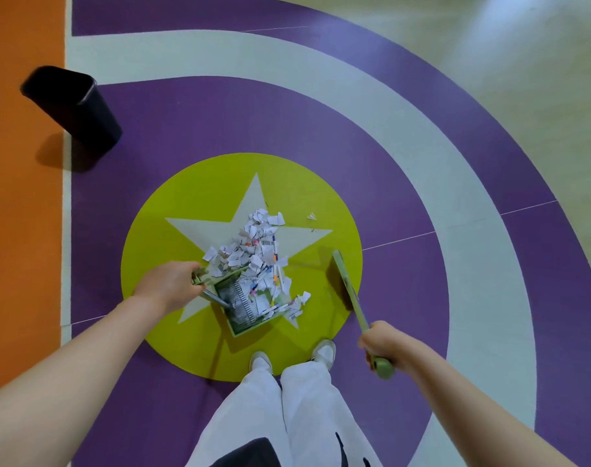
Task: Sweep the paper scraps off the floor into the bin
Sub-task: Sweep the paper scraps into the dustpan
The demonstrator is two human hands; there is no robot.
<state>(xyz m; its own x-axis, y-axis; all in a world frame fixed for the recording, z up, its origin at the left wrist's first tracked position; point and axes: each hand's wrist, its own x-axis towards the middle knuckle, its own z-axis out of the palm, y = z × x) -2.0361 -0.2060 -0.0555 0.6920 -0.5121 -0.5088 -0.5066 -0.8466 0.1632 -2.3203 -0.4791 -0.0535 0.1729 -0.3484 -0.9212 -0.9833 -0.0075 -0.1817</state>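
A heap of white paper scraps (253, 251) lies on the star in the yellow-green circle, and part of it spills into a green dustpan (245, 323). My left hand (171, 284) grips the dustpan's handle at its upper left. My right hand (383, 343) holds the handle of a green brush (344, 281), whose bristle head stands on the floor just right of the heap. One stray scrap (312, 216) lies apart to the upper right. The black bin (73, 106) stands at the far left, on the border of the orange and purple floor.
My white shoes (324, 352) and white trousers are right below the dustpan. The floor around is flat vinyl with purple and pale rings, an orange strip (21, 230) on the left and pale floor at the top right.
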